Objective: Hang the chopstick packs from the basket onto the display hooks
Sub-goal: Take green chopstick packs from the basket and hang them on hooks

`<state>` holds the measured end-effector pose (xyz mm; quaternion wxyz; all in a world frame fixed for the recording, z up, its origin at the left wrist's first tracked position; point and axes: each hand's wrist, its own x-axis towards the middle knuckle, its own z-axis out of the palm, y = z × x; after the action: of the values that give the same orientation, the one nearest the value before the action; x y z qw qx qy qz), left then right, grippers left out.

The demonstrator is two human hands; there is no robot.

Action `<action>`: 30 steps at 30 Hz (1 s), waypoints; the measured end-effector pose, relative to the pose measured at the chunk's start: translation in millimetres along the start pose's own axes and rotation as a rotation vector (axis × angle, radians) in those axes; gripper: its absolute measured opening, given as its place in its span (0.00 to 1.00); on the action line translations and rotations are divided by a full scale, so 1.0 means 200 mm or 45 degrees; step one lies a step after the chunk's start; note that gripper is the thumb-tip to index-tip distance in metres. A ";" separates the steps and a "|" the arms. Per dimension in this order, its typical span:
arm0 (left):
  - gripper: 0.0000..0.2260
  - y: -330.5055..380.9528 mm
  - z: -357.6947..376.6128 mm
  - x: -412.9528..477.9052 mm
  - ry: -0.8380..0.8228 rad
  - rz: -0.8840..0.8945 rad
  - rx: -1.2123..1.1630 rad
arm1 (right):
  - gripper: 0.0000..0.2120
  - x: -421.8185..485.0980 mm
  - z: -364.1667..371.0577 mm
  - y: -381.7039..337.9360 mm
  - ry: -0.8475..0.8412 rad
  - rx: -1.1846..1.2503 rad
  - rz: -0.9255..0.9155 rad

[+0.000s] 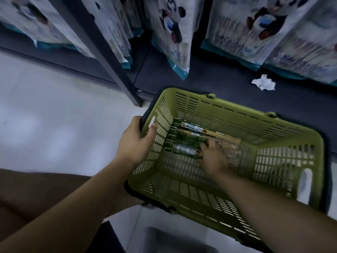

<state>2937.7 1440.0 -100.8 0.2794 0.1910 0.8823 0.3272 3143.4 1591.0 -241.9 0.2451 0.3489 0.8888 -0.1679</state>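
Note:
A green slotted plastic basket (pixel 284 136) stands on the floor against a dark shelf base. Several chopstick packs (pixel 193 129) with green labels and bamboo-coloured sticks lie side by side on its bottom. My left hand (pixel 135 141) grips the basket's left rim, thumb inside the wall and fingers outside. My right hand (pixel 212 156) reaches down into the basket and its fingers curl round the middle of the packs; the fingertips are hidden under them. No display hooks are in view.
Hanging cartoon-printed bags (pixel 173 33) with teal bottoms fill the shelving above the basket. A dark metal upright (pixel 109 57) slants down to the floor at the left. A crumpled white paper (pixel 263 83) lies on the dark shelf base. Pale floor tiles (pixel 45 115) spread left.

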 end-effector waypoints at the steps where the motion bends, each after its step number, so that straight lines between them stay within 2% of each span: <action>1: 0.11 0.00 0.00 0.00 0.005 -0.004 0.001 | 0.27 0.01 -0.01 -0.01 0.019 -0.033 -0.011; 3: 0.11 0.01 0.00 0.00 0.009 -0.010 0.007 | 0.22 0.03 -0.02 -0.02 0.013 -0.074 -0.042; 10: 0.11 0.02 0.00 -0.01 0.009 0.000 -0.014 | 0.16 0.02 -0.05 0.03 0.018 -0.022 -0.104; 14: 0.08 0.02 0.00 0.00 -0.027 -0.005 -0.057 | 0.12 -0.03 -0.11 0.07 -0.042 0.221 -0.090; 15: 0.10 0.03 -0.01 -0.01 -0.039 -0.006 -0.081 | 0.09 -0.04 -0.13 0.07 -0.045 0.308 -0.071; 17: 0.20 0.03 -0.02 -0.04 0.065 0.097 0.009 | 0.02 -0.06 -0.22 0.07 -0.035 0.467 -0.023; 18: 0.22 0.04 -0.02 -0.06 0.180 0.214 0.115 | 0.07 -0.07 -0.27 0.05 -0.019 0.555 -0.011; 20: 0.17 0.08 -0.02 -0.11 0.368 0.479 0.245 | 0.13 -0.10 -0.36 0.01 0.009 0.753 0.008; 22: 0.10 0.11 0.00 -0.15 0.282 0.560 0.233 | 0.16 -0.14 -0.46 -0.04 0.032 0.972 -0.005; 23: 0.09 0.13 0.02 -0.17 0.140 0.482 0.205 | 0.18 -0.17 -0.51 -0.08 0.035 1.050 -0.045; 25: 0.13 0.18 0.05 -0.19 -0.215 0.165 0.066 | 0.18 -0.22 -0.61 -0.16 0.004 1.154 -0.173; 27: 0.13 0.22 0.08 -0.21 -0.470 -0.140 -0.345 | 0.12 -0.28 -0.67 -0.24 -0.064 1.222 -0.286; 30: 0.07 0.23 0.11 -0.22 -0.538 -0.308 -0.878 | 0.11 -0.32 -0.69 -0.32 -0.105 1.281 -0.372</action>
<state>2991.9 1460.8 -67.4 0.5380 0.0442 0.6607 0.5217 3096.2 1576.5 -85.5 0.0561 0.2891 0.7273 -0.6199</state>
